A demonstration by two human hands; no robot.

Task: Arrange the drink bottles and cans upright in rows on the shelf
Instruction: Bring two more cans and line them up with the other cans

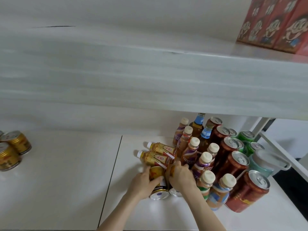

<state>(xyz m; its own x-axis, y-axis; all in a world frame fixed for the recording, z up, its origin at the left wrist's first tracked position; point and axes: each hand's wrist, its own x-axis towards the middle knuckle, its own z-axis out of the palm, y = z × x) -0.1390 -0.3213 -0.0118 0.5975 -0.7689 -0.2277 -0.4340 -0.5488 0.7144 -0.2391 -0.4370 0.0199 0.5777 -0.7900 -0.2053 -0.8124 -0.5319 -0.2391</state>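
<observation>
On the white shelf (66,164), the left hand (143,181) is wrapping a lying gold can (158,184); the right hand (180,178), at its 3 o'clock, is gripping another (mostly hidden).

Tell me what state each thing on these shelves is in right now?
Left hand: gripping a gold can.
Gold can: lying on its side.
Right hand: closed on a second lying can.
Second can: mostly hidden.
Two gold-labelled bottles: lying down, caps pointing left.
Cream-capped bottles: upright, capped.
Red cans: upright, unopened.
Green cans: upright.
Gold cans at far left: standing.
Red cartons: standing on upper shelf.
</observation>
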